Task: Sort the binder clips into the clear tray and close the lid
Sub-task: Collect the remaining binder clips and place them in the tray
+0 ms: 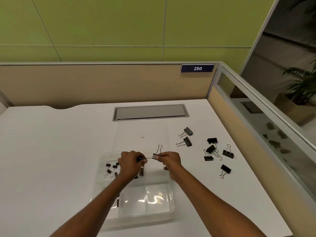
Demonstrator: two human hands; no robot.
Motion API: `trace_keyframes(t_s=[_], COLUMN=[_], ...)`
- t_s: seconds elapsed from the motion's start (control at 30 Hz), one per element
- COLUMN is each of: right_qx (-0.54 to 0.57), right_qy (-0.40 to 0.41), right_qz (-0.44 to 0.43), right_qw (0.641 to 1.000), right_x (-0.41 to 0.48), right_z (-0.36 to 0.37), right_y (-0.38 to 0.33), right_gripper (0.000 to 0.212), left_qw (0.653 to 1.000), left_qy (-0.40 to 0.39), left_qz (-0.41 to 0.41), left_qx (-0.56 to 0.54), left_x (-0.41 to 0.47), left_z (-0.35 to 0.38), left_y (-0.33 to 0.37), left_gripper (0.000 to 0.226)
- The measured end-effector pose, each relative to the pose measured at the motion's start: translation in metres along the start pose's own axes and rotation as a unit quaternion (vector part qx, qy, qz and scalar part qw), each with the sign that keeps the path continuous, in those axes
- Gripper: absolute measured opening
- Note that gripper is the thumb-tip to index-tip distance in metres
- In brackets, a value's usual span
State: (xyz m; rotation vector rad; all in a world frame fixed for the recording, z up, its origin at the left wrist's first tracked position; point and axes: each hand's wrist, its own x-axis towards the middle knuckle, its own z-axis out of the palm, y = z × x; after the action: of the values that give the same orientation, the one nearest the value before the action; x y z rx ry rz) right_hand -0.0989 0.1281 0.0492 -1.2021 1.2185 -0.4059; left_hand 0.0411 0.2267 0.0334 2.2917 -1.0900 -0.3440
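Half done at best, judging by the spread. Can count 7 large binder clips [228,153] loose on the desk [51,142], all to the right of the clear tray [171,207] and apart from it: 2 near the lid's right edge, 4 clustered further right, 1 alone nearer the front. Can make out about 5 small clips [111,168] already in the tray's far-left compartment, a few more half hidden under the left hand [130,160], and some in the near-left compartment behind the forearm. Holding 1 more, the held clip [156,156], pinched in the right hand [171,161] above the tray's middle, wire handle upright. Pinching a thin dark piece [142,158] between the left fingertips, probably another clip, though too small to tell. Nothing discernible in the near-right compartments through the glare. Yet to come: dropping these 2, fetching the 7 from the desk, then swinging shut the lid [142,129], now lying open and flat beyond the tray.
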Motion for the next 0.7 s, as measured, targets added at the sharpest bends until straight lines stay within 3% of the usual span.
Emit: trace_keyframes(t_s=[0.17,0.53,0.7], right_qx=[-0.101,-0.320,-0.361], right_qy=[-0.010,0.010,0.031], right_qz=[-0.054,-0.113,-0.139], right_qw=[0.993,0.940,0.922], right_x=[-0.015,-0.043,-0.056], right_z=[0.031,0.055,0.057], right_y=[0.009,0.031,0.043], right_gripper=[0.027,0.023,0.038], left_qw=[1.000,0.991,0.985], left_qy=[0.003,-0.049,-0.091], left_qz=[-0.002,0.021,0.031], left_qx=[0.031,0.122,0.146], left_x=[-0.025,-0.059,-0.066], left_z=[-0.013,-0.018,-0.015], left_y=[-0.025,-0.052,-0.057], left_gripper=[0.012,0.021,0.022])
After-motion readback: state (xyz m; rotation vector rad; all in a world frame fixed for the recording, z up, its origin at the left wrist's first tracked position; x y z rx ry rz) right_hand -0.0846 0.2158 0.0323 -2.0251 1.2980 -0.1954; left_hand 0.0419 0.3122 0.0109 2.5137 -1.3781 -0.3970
